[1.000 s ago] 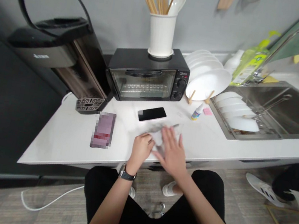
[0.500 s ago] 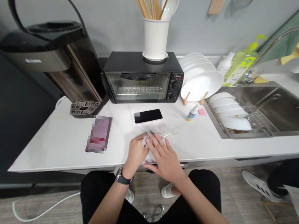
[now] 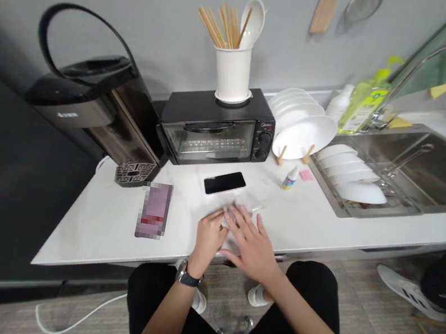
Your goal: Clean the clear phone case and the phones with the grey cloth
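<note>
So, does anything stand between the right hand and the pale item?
Nothing visible does: the right hand is spread over part of the pale item, with the left hand beside it. The black phone and small bottle are farther back on the counter.

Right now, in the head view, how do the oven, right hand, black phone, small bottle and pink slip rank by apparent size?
Largest to smallest:
1. Oven
2. Right hand, though its nearness to the camera may enlarge it
3. Black phone
4. Small bottle
5. Pink slip
</note>
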The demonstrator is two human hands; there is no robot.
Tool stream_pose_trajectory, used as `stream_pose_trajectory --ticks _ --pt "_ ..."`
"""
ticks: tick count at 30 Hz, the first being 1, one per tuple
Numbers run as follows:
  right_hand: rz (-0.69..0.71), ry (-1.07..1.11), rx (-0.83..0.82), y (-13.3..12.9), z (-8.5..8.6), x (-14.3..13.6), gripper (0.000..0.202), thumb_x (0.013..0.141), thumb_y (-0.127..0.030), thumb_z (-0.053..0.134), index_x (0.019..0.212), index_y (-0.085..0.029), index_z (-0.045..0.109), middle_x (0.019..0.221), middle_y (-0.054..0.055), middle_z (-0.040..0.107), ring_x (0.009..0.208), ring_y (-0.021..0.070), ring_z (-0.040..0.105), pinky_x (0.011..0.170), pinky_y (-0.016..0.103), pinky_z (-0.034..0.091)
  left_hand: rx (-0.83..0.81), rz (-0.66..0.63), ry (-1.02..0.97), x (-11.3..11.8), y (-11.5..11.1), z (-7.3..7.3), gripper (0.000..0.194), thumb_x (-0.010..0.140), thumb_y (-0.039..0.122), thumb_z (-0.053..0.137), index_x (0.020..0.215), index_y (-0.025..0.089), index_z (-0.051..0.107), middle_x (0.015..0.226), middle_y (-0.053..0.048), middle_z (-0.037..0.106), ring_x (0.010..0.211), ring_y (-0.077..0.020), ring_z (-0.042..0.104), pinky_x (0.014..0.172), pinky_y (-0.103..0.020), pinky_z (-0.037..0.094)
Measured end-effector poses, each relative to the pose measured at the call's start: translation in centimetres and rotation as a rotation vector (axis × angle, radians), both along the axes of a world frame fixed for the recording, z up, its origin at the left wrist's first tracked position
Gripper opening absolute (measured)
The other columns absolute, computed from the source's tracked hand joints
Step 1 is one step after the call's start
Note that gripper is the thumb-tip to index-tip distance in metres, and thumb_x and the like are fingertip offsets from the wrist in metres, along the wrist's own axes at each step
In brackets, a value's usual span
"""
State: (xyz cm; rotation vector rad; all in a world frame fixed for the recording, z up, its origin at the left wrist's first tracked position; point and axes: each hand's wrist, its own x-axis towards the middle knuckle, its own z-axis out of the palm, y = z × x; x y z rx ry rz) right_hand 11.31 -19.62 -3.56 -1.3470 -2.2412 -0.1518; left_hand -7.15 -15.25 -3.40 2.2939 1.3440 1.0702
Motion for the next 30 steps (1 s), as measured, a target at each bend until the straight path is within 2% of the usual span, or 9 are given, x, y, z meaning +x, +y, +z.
stream_pose_trajectory --ticks 1,5,9,13,17,20,24,28,30 --pt "0.003 -0.013 -0.003 -0.1 0.0 0.2 0.085 0.108 -0.061 0.047 0.176 -0.023 0.013 0.177 0.013 0.036 0.167 0.0393 0.027 0.128 0.068 0.035 -0.003 0.004 -0.004 0.0 0.0 0.0 0.024 0.102 0.012 0.057 0.094 0.021 0.078 0.087 -0.006 0.077 0.079 -0.0208 0.074 0.074 -0.031 0.059" --pt "-0.246 0.045 0.018 -0.3 -0.2 0.9 0.085 0.108 -0.059 0.048 0.177 -0.025 0.012 0.178 0.011 0.034 0.168 0.0462 0.017 0.125 0.077 0.032 -0.017 -0.057 0.003 0.2 -0.1 0.2 0.024 0.102 0.011 0.06 0.109 0.025 0.079 0.103 -0.003 0.081 0.095 -0.0187 0.076 0.085 -0.029 0.059" --pt "-0.009 -0.072 -0.018 -0.6 -0.7 0.5 0.086 0.108 -0.063 0.045 0.177 -0.027 0.009 0.18 0.008 0.028 0.166 0.0394 0.028 0.127 0.067 0.039 -0.009 0.013 0.031 0.4 0.2 0.5 0.03 0.097 0.0 0.056 0.092 0.02 0.078 0.093 -0.005 0.078 0.085 -0.0186 0.074 0.076 -0.028 0.057" --pt "-0.225 0.003 0.017 -0.4 -0.8 -0.2 0.093 0.109 -0.058 0.045 0.176 -0.016 -0.003 0.18 0.017 0.023 0.167 0.0452 0.021 0.124 0.073 0.035 -0.037 -0.014 0.014 0.5 0.6 0.3 0.024 0.099 0.007 0.062 0.101 0.023 0.08 0.098 -0.004 0.08 0.09 -0.0177 0.075 0.081 -0.027 0.057" --pt "0.001 -0.03 -0.014 -0.1 -0.6 -0.6 0.09 0.11 -0.059 0.041 0.176 -0.017 -0.004 0.179 0.016 0.029 0.166 0.0355 0.031 0.13 0.063 0.033 -0.061 0.067 -0.01 0.5 0.7 -0.2 0.026 0.099 0.008 0.061 0.082 0.018 0.077 0.077 -0.005 0.073 0.072 -0.0183 0.071 0.071 -0.028 0.056" --pt "-0.187 0.075 0.018 0.2 -0.2 -0.4 0.092 0.109 -0.06 0.043 0.176 -0.017 -0.004 0.179 0.019 0.028 0.166 0.0397 0.029 0.129 0.068 0.029 -0.057 -0.004 -0.027 0.4 0.6 -0.4 0.021 0.102 0.014 0.062 0.093 0.021 0.079 0.089 -0.004 0.077 0.083 -0.0173 0.073 0.079 -0.027 0.057" --pt "0.036 0.003 -0.011 0.4 0.2 0.1 0.088 0.109 -0.059 0.045 0.177 -0.024 0.001 0.177 0.012 0.037 0.165 0.0345 0.033 0.133 0.063 0.027 -0.038 -0.002 -0.056 0.3 0.6 -0.4 0.027 0.103 0.011 0.058 0.084 0.02 0.076 0.083 -0.005 0.075 0.076 -0.018 0.07 0.074 -0.029 0.057" --pt "-0.211 0.097 0.011 0.3 0.3 0.5 0.091 0.108 -0.056 0.051 0.177 -0.02 0.004 0.179 0.017 0.03 0.167 0.0424 0.024 0.129 0.073 0.027 -0.044 -0.055 -0.058 0.3 0.5 -0.3 0.02 0.104 0.016 0.061 0.095 0.022 0.079 0.094 -0.004 0.078 0.086 -0.0173 0.073 0.08 -0.028 0.057" --pt "-0.071 0.042 -0.016 0.1 0.1 0.5 0.092 0.107 -0.059 0.052 0.177 -0.023 0.005 0.18 0.015 0.027 0.168 0.0416 0.023 0.129 0.071 0.03 -0.043 -0.042 -0.06 0.3 0.5 -0.2 0.024 0.105 0.016 0.059 0.091 0.021 0.078 0.087 -0.004 0.076 0.079 -0.0172 0.072 0.075 -0.027 0.056"
